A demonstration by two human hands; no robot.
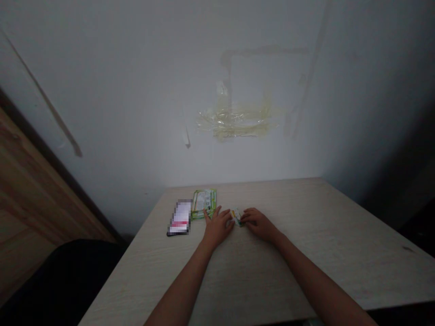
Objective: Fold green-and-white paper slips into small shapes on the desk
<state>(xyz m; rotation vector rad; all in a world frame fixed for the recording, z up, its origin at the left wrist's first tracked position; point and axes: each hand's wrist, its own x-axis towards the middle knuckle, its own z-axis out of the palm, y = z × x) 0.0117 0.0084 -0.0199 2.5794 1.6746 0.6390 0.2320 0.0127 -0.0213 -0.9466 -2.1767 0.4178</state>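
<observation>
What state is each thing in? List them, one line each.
left hand: fingers spread, resting on the table
right hand: fingertips pinching the small packet
small packet: on the table, between both hands
green packets: stacked flat beside the phone
phone: flat, screen lit
tape: wrinkled, stuck on the wall

The left hand [217, 225], right hand [260, 224] and both forearms are bare

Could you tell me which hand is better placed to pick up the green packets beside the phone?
The left hand, probably: its fingers lie at the edge of the green packets, while the right hand sits past the sachet, farther off.
</observation>
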